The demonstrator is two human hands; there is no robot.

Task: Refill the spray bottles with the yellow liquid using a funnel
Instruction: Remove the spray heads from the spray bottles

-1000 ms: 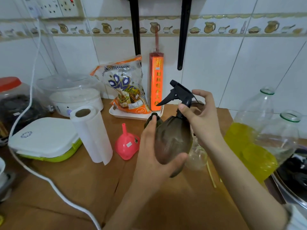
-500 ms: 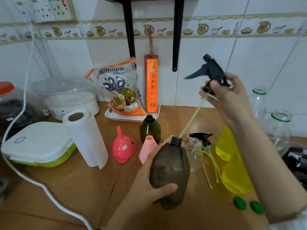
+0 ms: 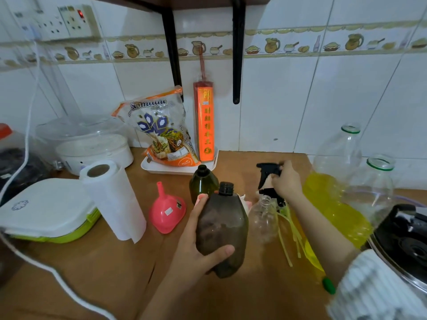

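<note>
Uncapped brown plastic spray bottle (image 3: 221,229) gripped in left hand (image 3: 196,248), centre frame; black trigger sprayer head (image 3: 268,173) pinched by right hand (image 3: 286,181); pink plastic funnel (image 3: 167,212) untouched; filling apparently not begun

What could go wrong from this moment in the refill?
The dark brown plastic spray bottle is open-necked and held tilted in the left hand, so any residue might spill. The right hand sets the black trigger sprayer head down beside the clear empty plastic bottle, which might tip.
</note>
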